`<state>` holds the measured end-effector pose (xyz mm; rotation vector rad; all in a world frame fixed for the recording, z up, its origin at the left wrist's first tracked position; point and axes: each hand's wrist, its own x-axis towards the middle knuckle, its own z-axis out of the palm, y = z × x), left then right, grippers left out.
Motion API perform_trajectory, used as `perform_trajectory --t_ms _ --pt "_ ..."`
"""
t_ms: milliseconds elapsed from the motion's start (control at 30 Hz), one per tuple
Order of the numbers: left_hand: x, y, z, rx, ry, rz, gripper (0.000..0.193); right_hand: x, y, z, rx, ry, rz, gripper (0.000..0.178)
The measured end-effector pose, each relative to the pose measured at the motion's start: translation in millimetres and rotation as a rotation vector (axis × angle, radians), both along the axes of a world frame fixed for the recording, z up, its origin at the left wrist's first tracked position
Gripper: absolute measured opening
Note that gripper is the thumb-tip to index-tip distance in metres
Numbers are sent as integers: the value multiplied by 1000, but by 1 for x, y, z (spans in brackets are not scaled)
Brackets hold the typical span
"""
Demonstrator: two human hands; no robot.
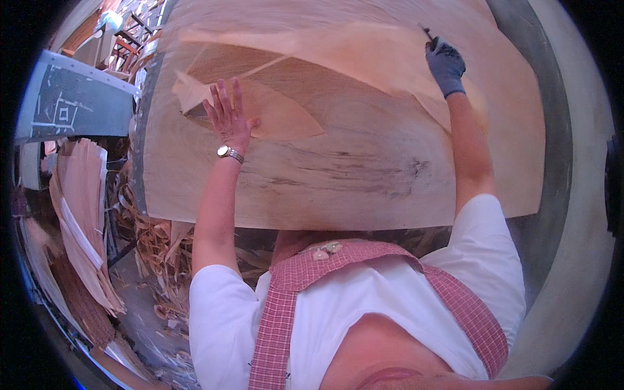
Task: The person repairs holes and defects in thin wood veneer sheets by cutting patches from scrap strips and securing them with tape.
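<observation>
My left hand (229,117) lies flat, fingers spread, on the veneer sheet (364,162); my gloved right hand (445,65) grips a small tool (428,34) pointing away, while the sheet's grain runs left to right.

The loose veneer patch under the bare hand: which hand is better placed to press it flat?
Left. The left hand lies open on the veneer patch; the gloved right hand grips a dark tool farther away.

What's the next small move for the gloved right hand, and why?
Probably draw the tool in the gloved right hand toward the body along the loose veneer strip. The bare left hand lies flat, pinning the small veneer piece on the large sheet, so the stack looks steadied.
</observation>
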<state>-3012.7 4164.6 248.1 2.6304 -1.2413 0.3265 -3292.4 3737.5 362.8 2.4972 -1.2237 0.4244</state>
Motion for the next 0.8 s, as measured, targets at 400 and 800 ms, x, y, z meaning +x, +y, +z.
perform_trajectory --t_ms 400,800 --pt "-9 -16 7 103 54 74 117 -102 -47 60 -55 -332 -237 42" --pt "-47 -34 21 348 206 241 85 -352 288 -65 351 -374 -346 35"
